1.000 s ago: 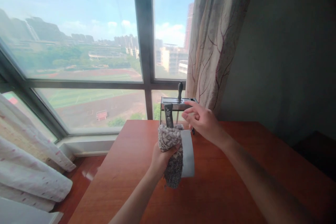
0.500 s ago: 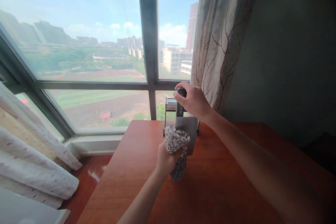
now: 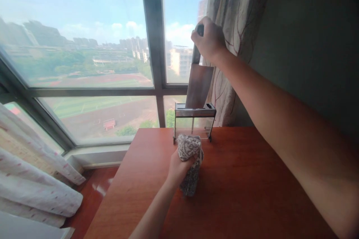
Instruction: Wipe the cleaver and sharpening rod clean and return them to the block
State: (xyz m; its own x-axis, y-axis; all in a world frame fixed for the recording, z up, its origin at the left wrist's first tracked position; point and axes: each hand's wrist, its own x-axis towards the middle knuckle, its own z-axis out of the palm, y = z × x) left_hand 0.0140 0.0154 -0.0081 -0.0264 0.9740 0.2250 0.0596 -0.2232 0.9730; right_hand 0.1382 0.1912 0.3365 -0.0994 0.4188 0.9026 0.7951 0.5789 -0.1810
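Observation:
My right hand [image 3: 209,39] is closed around the dark handle of a kitchen knife [image 3: 199,86], a broad-bladed cleaver. Its blade points downward, and the lower end meets the slotted top of the knife rack [image 3: 193,113]. Whether the tip has entered a slot I cannot tell. The rack has a metal top and clear sides and stands at the far edge of the table. Nearer to me, my left hand [image 3: 181,170] grips a mottled grey-and-white cloth [image 3: 189,147], bunched above the fist and hanging below it.
The reddish-brown wooden table [image 3: 140,179] spreads beneath my hands. Behind it are a large window [image 3: 92,112] with dark frames and a grey patterned curtain [image 3: 241,15]. White curtains [image 3: 36,179] hang at the left, by a low sill [image 3: 103,155].
My right hand has lifted the knife up and away from the cloth, bringing it over the knife rack. My left hand with the cloth has stayed nearly in place.

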